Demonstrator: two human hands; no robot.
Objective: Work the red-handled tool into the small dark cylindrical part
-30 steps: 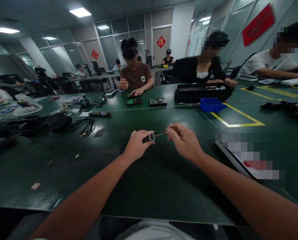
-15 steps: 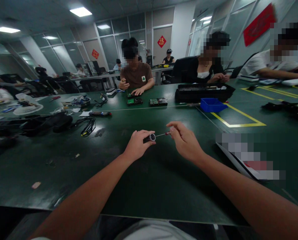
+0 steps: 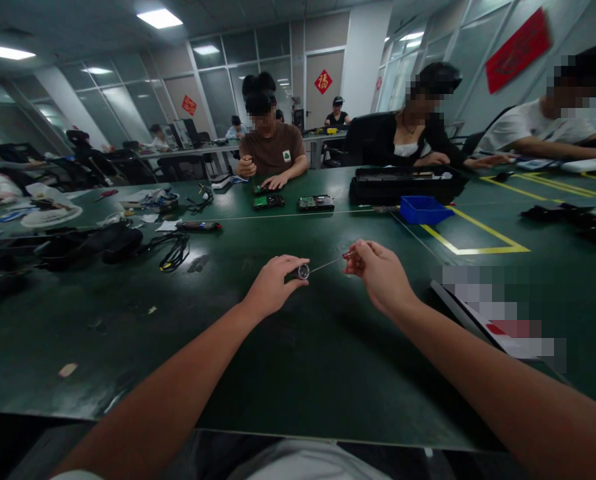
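My left hand (image 3: 274, 285) is closed round a small dark cylinder (image 3: 303, 272) with a pale ring at its round end, which faces me and to the right. What kind of part it is, I cannot make out. In my right hand (image 3: 382, 277) is a screwdriver (image 3: 347, 255) with a reddish handle, pinched between the fingers. Its thin metal shaft slants down to the left, and the tip meets the ringed end of the cylinder. Both hands are held over the middle of the green table (image 3: 298, 373).
A blue bin (image 3: 425, 209) and a long black tray (image 3: 408, 183) stand at the back right. Left lie a black cable (image 3: 174, 253) and a dark pen-shaped tool (image 3: 199, 226). Two circuit-board units (image 3: 316, 202) sit before a person (image 3: 273, 150) across the table.
My right hand has shifted slightly up and to the right with the screwdriver, and its fingers have curled in. More of the shaft shows. My left hand keeps hold of the cylinder.
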